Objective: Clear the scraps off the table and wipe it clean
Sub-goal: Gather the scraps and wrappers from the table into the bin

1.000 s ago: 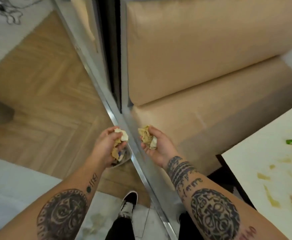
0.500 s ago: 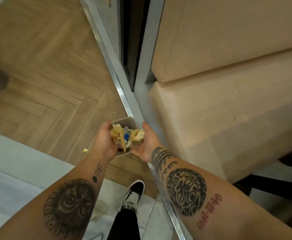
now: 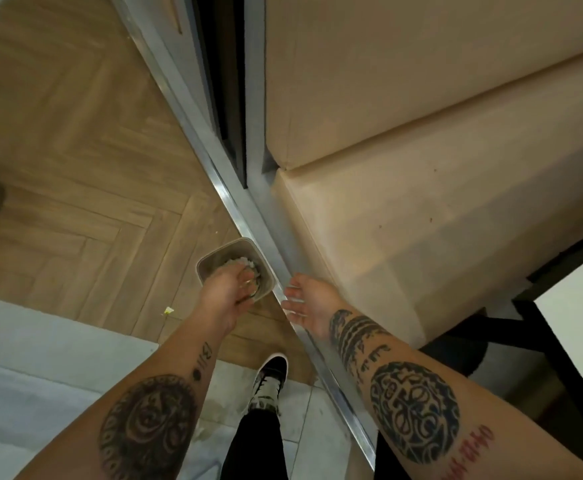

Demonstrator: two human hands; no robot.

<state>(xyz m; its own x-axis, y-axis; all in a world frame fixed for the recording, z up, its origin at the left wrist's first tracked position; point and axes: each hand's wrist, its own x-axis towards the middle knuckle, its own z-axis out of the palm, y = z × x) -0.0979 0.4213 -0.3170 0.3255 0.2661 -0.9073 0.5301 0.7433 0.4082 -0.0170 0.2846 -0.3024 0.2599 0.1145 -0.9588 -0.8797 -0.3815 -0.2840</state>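
A small grey bin (image 3: pixel 214 258) stands on the wooden floor against a metal rail. Pale food scraps (image 3: pixel 240 262) lie inside it. My left hand (image 3: pixel 226 292) reaches down into the bin, its fingers curled around scraps, and it hides much of the bin's inside. Just right of the bin, my right hand (image 3: pixel 305 301) hovers over the rail, palm up, fingers spread, holding nothing. A corner of the white table (image 3: pixel 581 327) shows at the right edge, and its top is mostly out of view.
A beige sofa (image 3: pixel 439 202) fills the upper right, close to the metal rail (image 3: pixel 266 226). One small pale scrap (image 3: pixel 168 310) lies on the wooden floor left of the bin. My black-and-white shoe (image 3: pixel 270 379) stands on pale tiles below. Black table legs (image 3: pixel 542 327) stand beside the sofa.
Both hands held scraps over the bin. The right hand has let its scraps go and drawn aside to the right, empty. The left hand has dropped into the bin.
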